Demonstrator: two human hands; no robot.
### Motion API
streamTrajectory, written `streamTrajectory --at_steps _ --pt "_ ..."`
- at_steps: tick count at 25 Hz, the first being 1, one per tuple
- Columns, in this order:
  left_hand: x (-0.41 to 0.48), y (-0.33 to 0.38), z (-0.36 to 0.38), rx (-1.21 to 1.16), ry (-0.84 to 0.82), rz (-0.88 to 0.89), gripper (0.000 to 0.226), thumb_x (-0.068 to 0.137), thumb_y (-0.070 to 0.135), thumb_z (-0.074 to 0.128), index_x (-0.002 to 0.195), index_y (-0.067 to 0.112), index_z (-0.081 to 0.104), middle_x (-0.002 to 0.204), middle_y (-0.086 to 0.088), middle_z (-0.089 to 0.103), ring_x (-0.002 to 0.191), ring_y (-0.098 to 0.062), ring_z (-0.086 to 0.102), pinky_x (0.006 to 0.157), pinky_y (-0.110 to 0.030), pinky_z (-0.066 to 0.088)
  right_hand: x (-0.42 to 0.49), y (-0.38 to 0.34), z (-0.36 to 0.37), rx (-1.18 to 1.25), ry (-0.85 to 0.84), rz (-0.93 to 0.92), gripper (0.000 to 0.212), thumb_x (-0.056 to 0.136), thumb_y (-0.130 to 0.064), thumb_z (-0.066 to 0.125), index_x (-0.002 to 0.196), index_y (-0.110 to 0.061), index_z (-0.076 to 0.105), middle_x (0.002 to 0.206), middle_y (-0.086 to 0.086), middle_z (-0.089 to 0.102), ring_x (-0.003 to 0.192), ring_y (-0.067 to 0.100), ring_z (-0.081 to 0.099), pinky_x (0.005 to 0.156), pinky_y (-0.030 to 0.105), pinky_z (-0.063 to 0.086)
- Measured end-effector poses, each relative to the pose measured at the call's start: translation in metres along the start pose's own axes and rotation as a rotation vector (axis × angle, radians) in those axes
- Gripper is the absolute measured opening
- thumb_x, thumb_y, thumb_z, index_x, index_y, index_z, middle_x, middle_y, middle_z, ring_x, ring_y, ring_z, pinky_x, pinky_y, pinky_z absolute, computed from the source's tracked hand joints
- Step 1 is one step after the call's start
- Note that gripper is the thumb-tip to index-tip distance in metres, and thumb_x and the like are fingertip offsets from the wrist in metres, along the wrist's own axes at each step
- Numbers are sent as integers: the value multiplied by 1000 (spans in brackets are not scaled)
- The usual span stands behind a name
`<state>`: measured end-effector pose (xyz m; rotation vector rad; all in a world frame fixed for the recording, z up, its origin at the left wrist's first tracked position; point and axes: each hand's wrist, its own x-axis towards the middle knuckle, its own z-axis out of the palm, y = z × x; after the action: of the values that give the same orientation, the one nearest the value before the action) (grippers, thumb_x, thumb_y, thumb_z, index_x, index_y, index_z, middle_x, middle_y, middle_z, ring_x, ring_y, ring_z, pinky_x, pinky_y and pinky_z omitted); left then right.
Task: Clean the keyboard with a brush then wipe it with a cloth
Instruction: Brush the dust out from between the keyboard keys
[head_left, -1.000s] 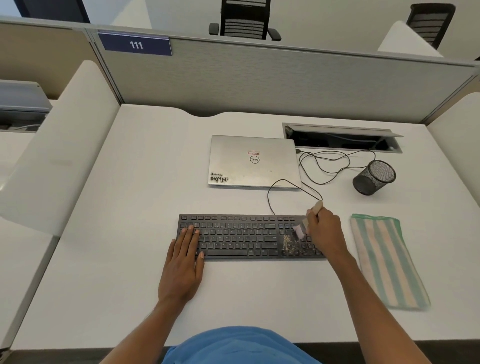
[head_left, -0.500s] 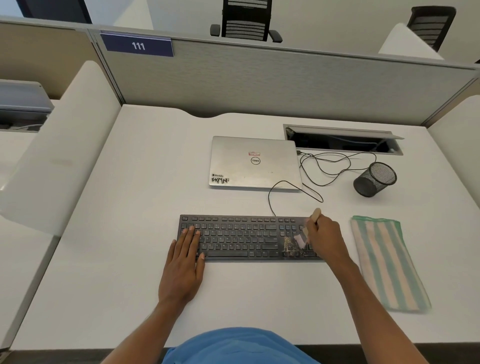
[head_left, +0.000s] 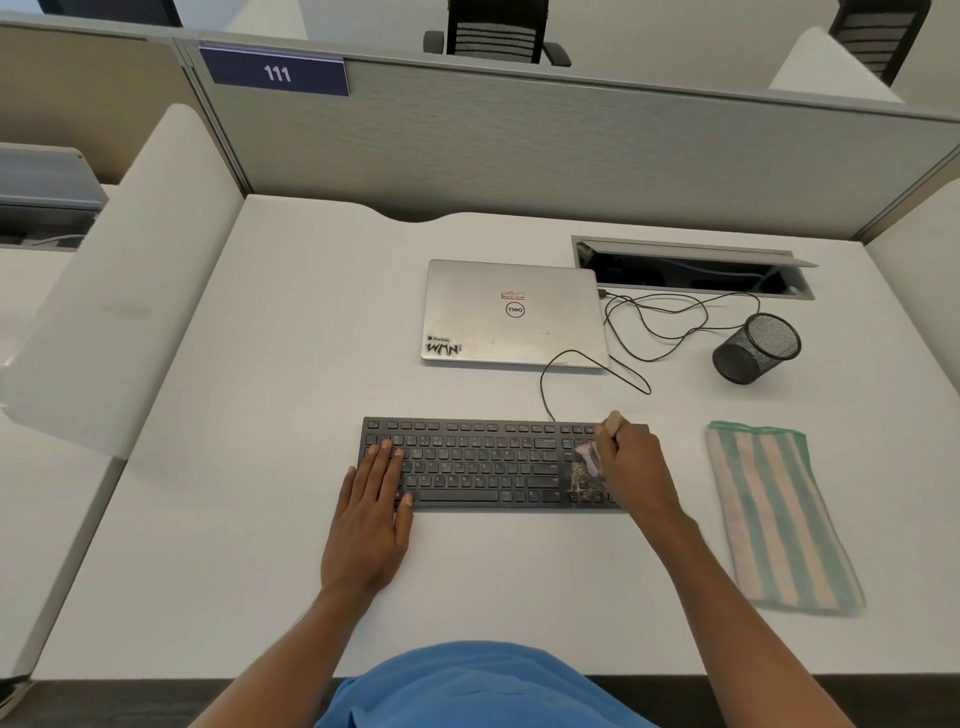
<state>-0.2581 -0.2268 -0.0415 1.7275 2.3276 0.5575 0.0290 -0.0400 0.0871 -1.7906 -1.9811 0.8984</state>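
Note:
A black keyboard (head_left: 483, 462) lies across the middle of the white desk (head_left: 249, 395). My left hand (head_left: 371, 512) rests flat on its left end with straight fingers. My right hand (head_left: 634, 467) grips a small brush (head_left: 592, 457) over the right end of the keyboard; its pale wooden handle tip sticks out above my fist and the bristles touch the keys near the number pad. A folded cloth (head_left: 776, 512) with green and cream stripes lies flat on the desk just right of the keyboard.
A closed silver laptop (head_left: 511, 314) sits behind the keyboard, with a black cable (head_left: 660, 322) looping to its right. A black mesh cup (head_left: 756, 348) lies tipped at the back right, near an open cable slot (head_left: 691, 270). Grey partitions surround the desk.
My right hand with the brush has slid slightly toward me and to the left over the right-hand keys. The left hand stays in place.

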Motion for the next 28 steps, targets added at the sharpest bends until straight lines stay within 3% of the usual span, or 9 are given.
streamTrajectory --at_steps 4,7,10,13,16,18,21,25,28 --pt "0 0 0 -6 1 0 62 109 37 33 167 18 25 176 3 17 163 -13 9 131 -42 13 12 -8 -8 -42 58 -16 40 108 -26 42 80 -1 56 67 8 63 57 16 56 46 18 36" --pt "1 0 -1 0 2 2 62 109 37 32 167 17 25 176 3 18 163 -13 9 131 -43 14 10 -17 -8 143 83 -2 31 107 -17 44 88 6 54 74 8 63 58 7 54 51 8 41" --pt "0 0 0 -3 5 6 62 109 36 33 167 17 25 176 2 18 163 -13 10 131 -44 15 -2 -16 -6 162 31 3 32 107 -14 44 86 10 49 66 15 55 54 4 49 51 5 40" --pt "0 0 0 -9 7 4 62 109 35 35 167 17 25 176 3 18 163 -13 10 131 -44 15 -14 -9 -13 52 -32 15 29 108 -16 45 86 3 51 64 -1 55 58 7 54 46 14 36" --pt "0 -1 0 -6 4 0 62 109 35 35 167 18 25 176 3 17 163 -13 9 131 -44 16 -14 -17 -24 76 -97 21 27 106 -13 47 85 3 52 69 -6 54 59 7 55 46 7 38" --pt "1 0 0 0 -3 -2 62 109 36 34 167 18 24 176 4 16 163 -13 9 131 -44 16 -4 -25 -23 121 -96 16 26 104 -11 51 84 5 55 71 -4 59 63 2 63 53 4 42" --pt "1 1 0 5 -10 -3 62 109 36 33 168 18 24 176 4 16 163 -12 8 131 -44 16 6 -42 -8 208 -252 11 20 104 -11 53 89 -5 63 82 -5 63 86 4 73 73 15 58" --pt "0 1 -2 7 -11 -5 62 110 36 34 168 18 23 176 3 16 163 -12 7 131 -43 15 12 -45 -1 104 -329 -58 21 105 -7 51 87 -7 64 85 2 61 65 -5 66 49 9 46" --pt "0 1 -1 14 -6 -3 62 109 36 33 168 17 24 176 3 16 163 -12 7 131 -42 13 17 -23 -20 100 -259 1 18 103 -6 53 95 0 68 85 5 68 79 0 71 56 12 52"
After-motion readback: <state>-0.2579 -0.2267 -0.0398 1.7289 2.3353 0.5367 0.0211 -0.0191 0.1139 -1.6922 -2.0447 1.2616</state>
